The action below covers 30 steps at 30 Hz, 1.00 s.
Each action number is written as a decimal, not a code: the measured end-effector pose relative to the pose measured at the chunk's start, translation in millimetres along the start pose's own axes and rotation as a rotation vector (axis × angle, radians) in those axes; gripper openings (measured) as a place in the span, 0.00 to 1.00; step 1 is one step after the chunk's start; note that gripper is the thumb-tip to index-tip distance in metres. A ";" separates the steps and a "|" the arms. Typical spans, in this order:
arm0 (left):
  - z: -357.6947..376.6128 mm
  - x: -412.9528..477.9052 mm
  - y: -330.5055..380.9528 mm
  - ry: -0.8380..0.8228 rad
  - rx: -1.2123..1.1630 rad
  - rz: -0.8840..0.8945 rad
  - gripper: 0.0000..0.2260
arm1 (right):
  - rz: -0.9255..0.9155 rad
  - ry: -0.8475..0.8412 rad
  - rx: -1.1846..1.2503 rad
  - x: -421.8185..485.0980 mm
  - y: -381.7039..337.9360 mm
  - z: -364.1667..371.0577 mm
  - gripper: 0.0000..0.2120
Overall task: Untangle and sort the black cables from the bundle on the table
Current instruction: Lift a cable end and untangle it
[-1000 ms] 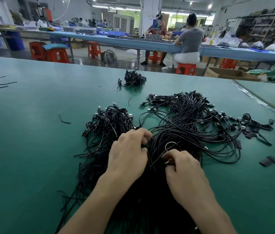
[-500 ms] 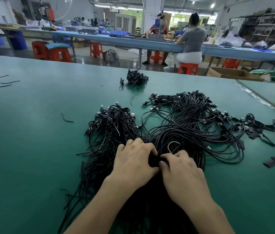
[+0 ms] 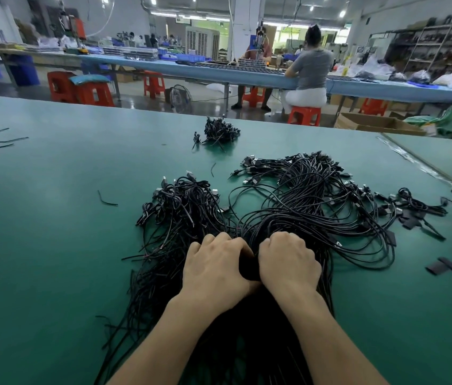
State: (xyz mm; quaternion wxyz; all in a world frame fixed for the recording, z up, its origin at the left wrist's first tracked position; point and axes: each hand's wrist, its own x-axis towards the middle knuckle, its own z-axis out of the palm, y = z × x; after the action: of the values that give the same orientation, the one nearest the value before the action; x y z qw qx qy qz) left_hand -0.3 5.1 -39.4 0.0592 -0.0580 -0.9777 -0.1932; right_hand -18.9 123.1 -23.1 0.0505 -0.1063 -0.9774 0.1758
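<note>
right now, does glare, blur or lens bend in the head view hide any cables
Head view: wide-angle bends the far edge of the green table; soft ceiling-light sheen on it, no glare; left hand and right hand sharp; cable bundle goes solid black under the wrists, strands unreadable.

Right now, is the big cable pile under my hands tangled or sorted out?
Tangled: the cable pile lies in crossing loops on the table; left hand and right hand grip strands at its middle.
</note>
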 end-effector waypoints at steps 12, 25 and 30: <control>-12.1 -2.9 3.5 -0.100 0.129 -0.029 0.10 | -0.676 -0.199 0.331 -48.1 -1.1 -43.2 0.12; -34.5 3.6 14.0 0.178 -0.559 0.267 0.15 | -0.848 -0.589 0.609 -73.8 2.3 -95.2 0.07; -40.2 7.0 4.1 0.652 -1.128 -0.156 0.24 | -0.627 -0.421 0.469 -63.8 23.2 -109.9 0.13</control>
State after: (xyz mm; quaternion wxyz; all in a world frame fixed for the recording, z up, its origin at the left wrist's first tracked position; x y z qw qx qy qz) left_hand -3.0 -5.9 0.0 0.2986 0.0526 -0.6598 -0.6876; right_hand 62.4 166.5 67.3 -0.0762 0.2477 -0.8850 0.3868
